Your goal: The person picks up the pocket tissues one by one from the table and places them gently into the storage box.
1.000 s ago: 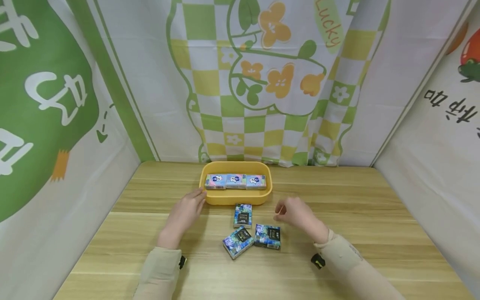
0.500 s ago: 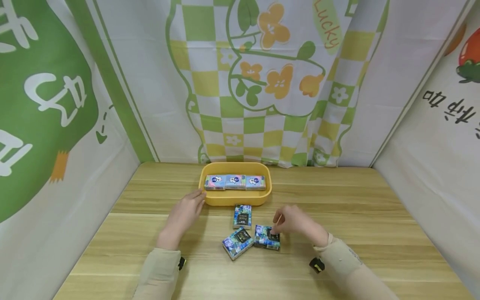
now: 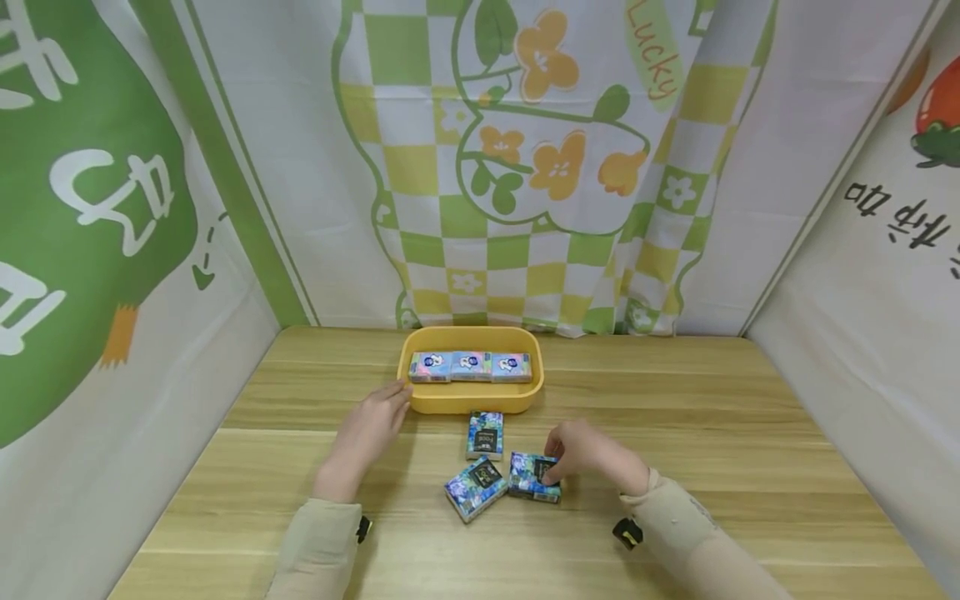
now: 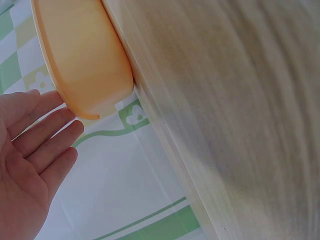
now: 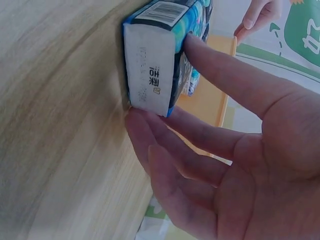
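Observation:
In the head view my right hand (image 3: 592, 452) is at the rightmost blue floral tissue pack (image 3: 527, 482), thumb on its top. The right wrist view shows the thumb pressed on that tissue pack (image 5: 150, 70) and the curled fingers against its side, pinching it close over the wood. Straight fingers of my left hand (image 3: 367, 429) touch the left front corner of a yellow bin (image 3: 472, 405); the left wrist view has these fingertips at the rim. Two more blue packs lie near: one upright pack (image 3: 485, 435) before the bin, one slanted pack (image 3: 475, 490) beside the pinched one.
Inside the bin, three pale pink-and-blue tissue packs (image 3: 470, 366) lie in a row along the back. The wooden table (image 3: 675, 400) meets a printed checkered cloth (image 3: 517, 275) behind the bin. Printed cloth walls rise on the left and right.
My right hand has come down and toward me from above the table beside the packs, onto the rightmost pack, and now pinches it. The left hand stays at the bin.

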A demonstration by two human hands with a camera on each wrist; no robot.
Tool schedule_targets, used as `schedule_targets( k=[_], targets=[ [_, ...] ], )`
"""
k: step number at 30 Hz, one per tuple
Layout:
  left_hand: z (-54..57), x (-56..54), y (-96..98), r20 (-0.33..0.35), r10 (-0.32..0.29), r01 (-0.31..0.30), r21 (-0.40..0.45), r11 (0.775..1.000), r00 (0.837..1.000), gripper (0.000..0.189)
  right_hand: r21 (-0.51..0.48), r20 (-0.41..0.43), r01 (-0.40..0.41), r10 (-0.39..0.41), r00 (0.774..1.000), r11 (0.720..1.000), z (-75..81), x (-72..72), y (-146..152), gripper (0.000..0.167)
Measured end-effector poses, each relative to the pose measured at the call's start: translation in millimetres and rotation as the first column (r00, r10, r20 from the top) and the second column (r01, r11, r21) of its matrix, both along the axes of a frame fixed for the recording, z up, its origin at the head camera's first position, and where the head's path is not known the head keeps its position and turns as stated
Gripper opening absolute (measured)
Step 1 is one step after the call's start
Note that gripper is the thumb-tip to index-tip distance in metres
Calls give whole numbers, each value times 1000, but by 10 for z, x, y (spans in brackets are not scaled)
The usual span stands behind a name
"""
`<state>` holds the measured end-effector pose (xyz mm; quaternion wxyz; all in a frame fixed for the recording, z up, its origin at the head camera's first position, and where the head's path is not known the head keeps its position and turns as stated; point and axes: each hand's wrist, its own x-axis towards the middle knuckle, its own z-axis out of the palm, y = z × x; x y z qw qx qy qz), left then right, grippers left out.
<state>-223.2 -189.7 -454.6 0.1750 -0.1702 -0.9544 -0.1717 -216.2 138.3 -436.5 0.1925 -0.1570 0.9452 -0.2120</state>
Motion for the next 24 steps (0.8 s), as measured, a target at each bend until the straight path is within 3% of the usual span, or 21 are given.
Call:
schedule_targets(
  k=[11, 18, 24],
  targets=[
    [-13, 9, -19, 13, 3, -3, 4, 1000, 1000, 29, 65, 14, -7, 6, 1000, 998, 32, 42, -74, 27],
    [-18, -7, -14, -2, -4, 4, -3, 1000, 1000, 29, 46, 62, 12, -15, 998, 999, 34, 52, -109, 25],
    [-10, -9, -9, -7, -10, 10, -1, 1000, 1000, 29, 90, 5, -26, 26, 1000, 996, 28, 56, -117, 24]
  ],
)
